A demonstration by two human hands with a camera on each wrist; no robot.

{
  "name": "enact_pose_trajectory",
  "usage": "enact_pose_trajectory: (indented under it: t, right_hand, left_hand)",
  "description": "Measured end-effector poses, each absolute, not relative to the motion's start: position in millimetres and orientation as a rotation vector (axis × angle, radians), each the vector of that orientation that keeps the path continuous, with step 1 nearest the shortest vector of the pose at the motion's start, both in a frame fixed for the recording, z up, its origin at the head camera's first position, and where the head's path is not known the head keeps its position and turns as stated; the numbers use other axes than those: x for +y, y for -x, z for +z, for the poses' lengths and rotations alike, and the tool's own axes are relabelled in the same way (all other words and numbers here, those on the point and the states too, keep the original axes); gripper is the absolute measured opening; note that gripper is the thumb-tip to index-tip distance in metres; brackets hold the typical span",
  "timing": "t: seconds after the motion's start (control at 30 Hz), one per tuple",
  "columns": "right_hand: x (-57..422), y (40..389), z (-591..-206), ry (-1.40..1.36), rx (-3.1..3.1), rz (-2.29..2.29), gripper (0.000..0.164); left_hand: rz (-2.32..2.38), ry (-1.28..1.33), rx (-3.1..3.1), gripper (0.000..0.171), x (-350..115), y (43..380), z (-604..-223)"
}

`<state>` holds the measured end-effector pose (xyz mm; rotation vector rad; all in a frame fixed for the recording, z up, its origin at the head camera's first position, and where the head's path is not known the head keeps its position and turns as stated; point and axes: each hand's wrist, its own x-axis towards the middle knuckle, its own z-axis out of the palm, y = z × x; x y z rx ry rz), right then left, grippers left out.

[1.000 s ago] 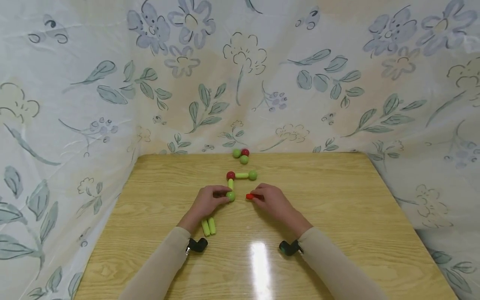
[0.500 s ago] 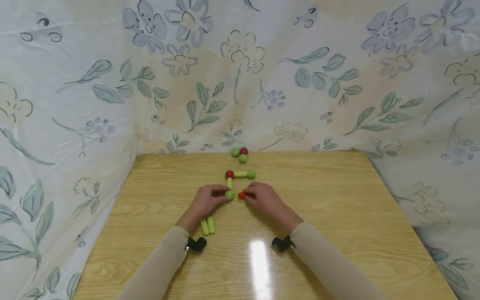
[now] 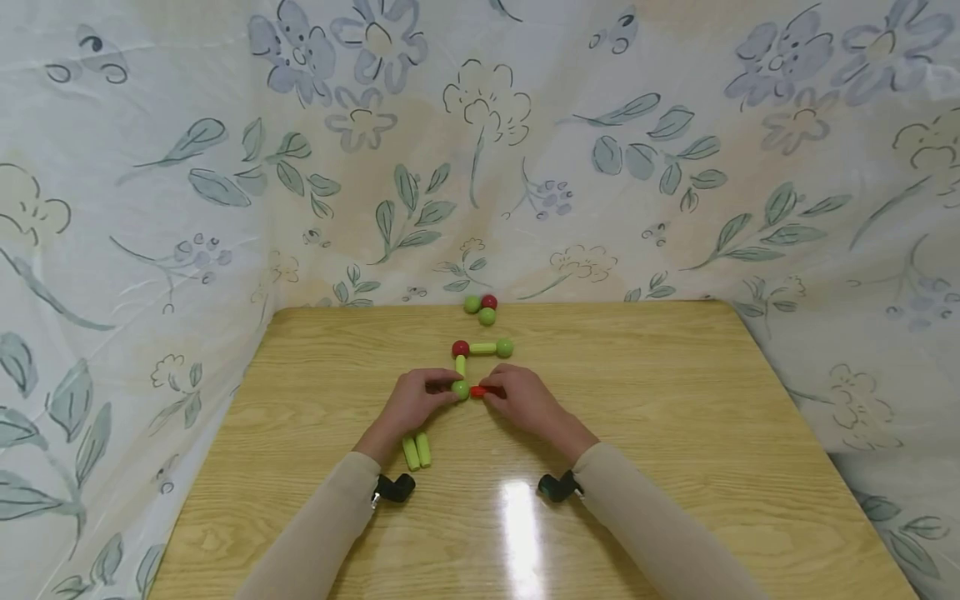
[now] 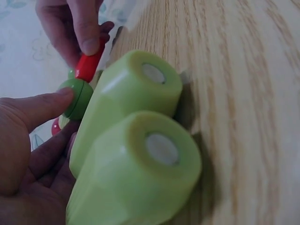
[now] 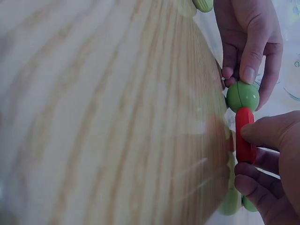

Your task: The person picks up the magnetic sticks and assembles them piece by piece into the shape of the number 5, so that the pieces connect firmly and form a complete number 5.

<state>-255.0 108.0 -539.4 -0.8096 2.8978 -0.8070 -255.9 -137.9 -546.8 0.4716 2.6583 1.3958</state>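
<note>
My left hand (image 3: 411,407) pinches a green ball (image 3: 461,390) between thumb and fingers. That ball ends a yellow-green rod (image 3: 461,366), which runs back to a red ball (image 3: 461,349). From the red ball a second yellow-green rod (image 3: 483,348) leads right to another green ball (image 3: 505,347). My right hand (image 3: 531,402) pinches a short red rod (image 5: 245,135). In the right wrist view the red rod's end meets the green ball (image 5: 243,97) under the left thumb. Two loose yellow-green rods (image 4: 126,93) lie by the left wrist, pale discs showing in their ends.
Two green balls and a red ball (image 3: 489,302) cluster at the back edge of the wooden table (image 3: 637,375). Floral cloth (image 3: 585,200) hangs behind and at both sides. A bright light reflection (image 3: 520,533) crosses the table's front.
My right hand has moved left, bringing the red rod from a gap's distance up to the green ball. The left hand keeps its hold in place.
</note>
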Motion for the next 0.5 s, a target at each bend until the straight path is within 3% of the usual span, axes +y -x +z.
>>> enact_pose_trajectory:
  t: [0.5]
  right_hand:
    - [106.5,255.9,-537.3,0.830,2.900,-0.784,0.020]
  left_hand:
    - [1.351,-0.481,2.654,0.030,-134.3,253.4,-540.4]
